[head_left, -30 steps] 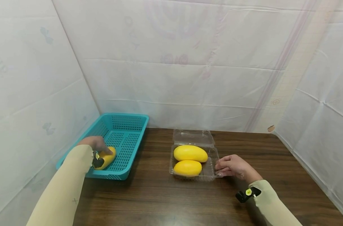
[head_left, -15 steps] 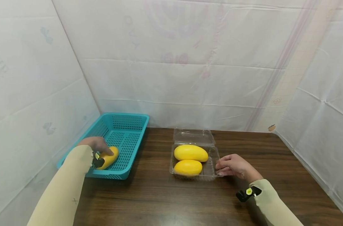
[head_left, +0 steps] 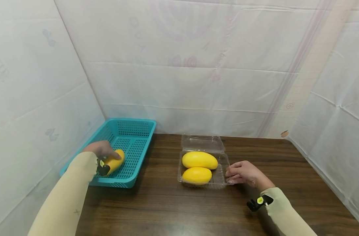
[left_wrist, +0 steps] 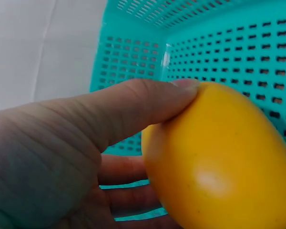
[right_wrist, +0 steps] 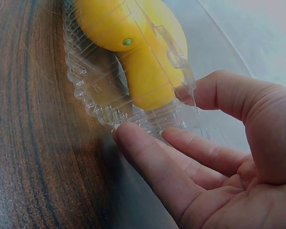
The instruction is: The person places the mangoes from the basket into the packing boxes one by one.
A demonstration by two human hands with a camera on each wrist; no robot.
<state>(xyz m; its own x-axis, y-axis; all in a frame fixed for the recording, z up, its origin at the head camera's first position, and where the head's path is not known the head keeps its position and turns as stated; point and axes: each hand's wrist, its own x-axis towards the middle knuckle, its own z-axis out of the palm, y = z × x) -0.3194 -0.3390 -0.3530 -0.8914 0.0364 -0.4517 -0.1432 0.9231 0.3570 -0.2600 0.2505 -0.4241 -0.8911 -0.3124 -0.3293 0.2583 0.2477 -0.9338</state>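
Observation:
Inside the teal basket (head_left: 131, 175), my left hand (head_left: 100, 150) grips a yellow mango (head_left: 116, 163). In the left wrist view the thumb (left_wrist: 148, 100) lies along the top of this mango and the other fingers reach round its side. My right hand (head_left: 247, 174) pinches the right side wall of an open clear plastic clamshell box (head_left: 221, 167); the right wrist view has the thumb on one side of the wall and fingers on the other. Two more yellow mangoes lie in the box, a longer one (head_left: 199, 160) behind a shorter one (head_left: 196, 175).
The box's clear lid (head_left: 202, 143) is folded back toward the rear wall. Dark wood tabletop (head_left: 167, 209) lies under box and basket. White sheeting (head_left: 179, 88) encloses the back and both sides, with the basket close to the left sheet.
The mango in my left hand has shifted slightly to the right and up within the basket, its near end also raised a little. My right hand and the box have stayed in place.

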